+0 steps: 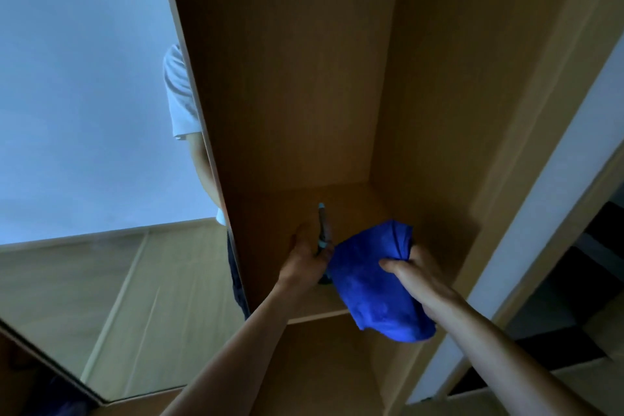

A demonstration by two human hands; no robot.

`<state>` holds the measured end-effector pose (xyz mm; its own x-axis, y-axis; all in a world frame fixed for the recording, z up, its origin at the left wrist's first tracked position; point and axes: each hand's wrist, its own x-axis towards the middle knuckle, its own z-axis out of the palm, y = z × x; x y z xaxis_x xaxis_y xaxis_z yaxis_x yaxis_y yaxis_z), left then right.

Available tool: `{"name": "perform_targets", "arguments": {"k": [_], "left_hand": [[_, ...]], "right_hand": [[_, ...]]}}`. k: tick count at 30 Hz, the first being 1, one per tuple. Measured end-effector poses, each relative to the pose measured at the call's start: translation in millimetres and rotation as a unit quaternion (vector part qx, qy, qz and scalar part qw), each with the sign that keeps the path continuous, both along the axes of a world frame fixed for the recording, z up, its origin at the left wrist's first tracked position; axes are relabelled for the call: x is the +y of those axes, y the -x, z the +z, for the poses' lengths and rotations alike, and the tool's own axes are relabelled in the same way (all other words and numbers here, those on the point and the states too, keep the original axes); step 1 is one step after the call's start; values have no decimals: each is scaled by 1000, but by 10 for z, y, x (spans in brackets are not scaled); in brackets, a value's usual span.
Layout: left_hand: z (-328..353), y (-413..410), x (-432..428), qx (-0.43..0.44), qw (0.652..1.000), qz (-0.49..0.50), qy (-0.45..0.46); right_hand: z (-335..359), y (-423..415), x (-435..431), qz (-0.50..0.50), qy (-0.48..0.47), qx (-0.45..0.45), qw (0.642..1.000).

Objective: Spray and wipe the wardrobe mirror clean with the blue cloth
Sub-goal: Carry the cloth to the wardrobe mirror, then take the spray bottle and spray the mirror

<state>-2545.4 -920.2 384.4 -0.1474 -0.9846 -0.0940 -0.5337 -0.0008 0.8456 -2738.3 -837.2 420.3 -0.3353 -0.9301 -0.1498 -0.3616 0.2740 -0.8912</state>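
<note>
The wardrobe mirror (87, 145) fills the left of the head view, on an open door, and reflects a pale wall, a floor and part of a person. My left hand (305, 258) reaches into the wooden wardrobe and grips a dark spray bottle (323, 229) with a light blue tip, low over the shelf. My right hand (413, 272) grips the bunched blue cloth (368, 284), which hangs just right of the bottle and hides its base.
The wooden shelf (354, 199) lies inside a narrow compartment with a back panel (287, 77) and a right side wall (456, 94). A second compartment opens below. A white door frame (540, 196) stands at the right, with dark stairs beyond it.
</note>
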Motion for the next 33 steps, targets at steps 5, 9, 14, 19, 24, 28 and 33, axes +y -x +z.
{"name": "perform_targets", "arguments": {"k": [5, 9, 14, 19, 24, 28, 33], "left_hand": [[-165, 139, -298, 35, 999, -18, -38], [-291, 252, -399, 56, 995, -27, -72], [-391, 286, -412, 21, 1000, 4, -21], [-404, 290, -293, -15, 1000, -7, 20], [-442, 266, -106, 20, 999, 3, 49], [-369, 247, -16, 43, 998, 27, 29], [-84, 231, 152, 130, 988, 24, 79]], "right_hand": [[-27, 44, -58, -10, -18, 9, 1000], [-14, 50, -72, -18, -8, -14, 1000], [-93, 48, -122, -19, -10, -36, 999], [-157, 48, -170, -21, -16, -55, 998], [-164, 15, -175, -24, -6, -63, 998], [-134, -4, -192, -26, 6, -73, 997], [8, -19, -186, -25, 34, -112, 993]]}}
